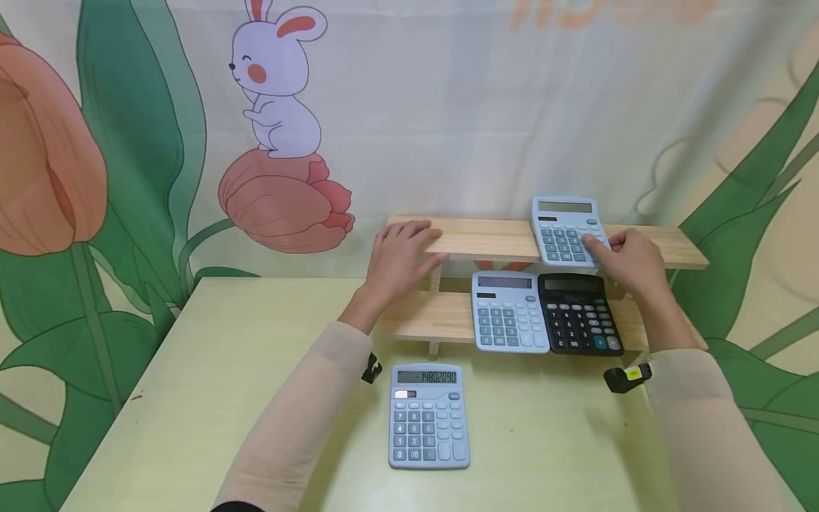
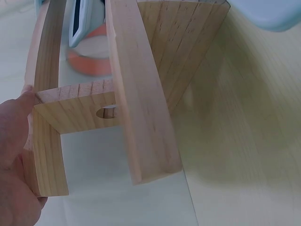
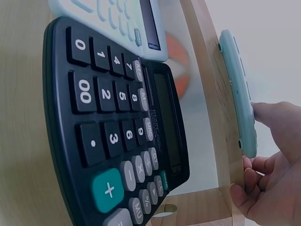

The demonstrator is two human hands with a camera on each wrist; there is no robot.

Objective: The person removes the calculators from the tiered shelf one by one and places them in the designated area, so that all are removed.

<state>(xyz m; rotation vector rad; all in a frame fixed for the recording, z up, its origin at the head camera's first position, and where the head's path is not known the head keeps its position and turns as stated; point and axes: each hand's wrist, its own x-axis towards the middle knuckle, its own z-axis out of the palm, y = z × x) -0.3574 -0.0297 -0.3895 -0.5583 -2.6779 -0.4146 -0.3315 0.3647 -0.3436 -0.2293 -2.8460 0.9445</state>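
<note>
- The right hand (image 1: 630, 263) is pinching the upper blue calculator (image 1: 563, 220) by its lower right side, the thumb pressing its face; its other fingers are partly hiding behind the casing in the head view but showing curled in the right wrist view.
- That calculator is lying over the right half of the upper board (image 1: 483, 235), its lower end reaching past the front edge; its display is too faint to read.
- The left hand (image 1: 397, 259) is resting relaxed on the upper board's left end, fingers on top, thumb along the front edge; the left wrist view is cutting off most of it.
- On the lower board (image 1: 441, 316), the lower blue calculator (image 1: 510, 313) and the black calculator (image 1: 579, 313) are sitting side by side, both overhanging the front edge.
- The right wrist is covering part of the lower board's right end.
- The front calculator (image 1: 429, 416) is lying on the table (image 1: 275, 327) before the shelf's left half, only a corner of it showing in the left wrist view.
- Bare wood is stretching between the left hand and the upper blue calculator, and along the lower board's left part.
- The table's left side is offering open room out to its edge.
</note>
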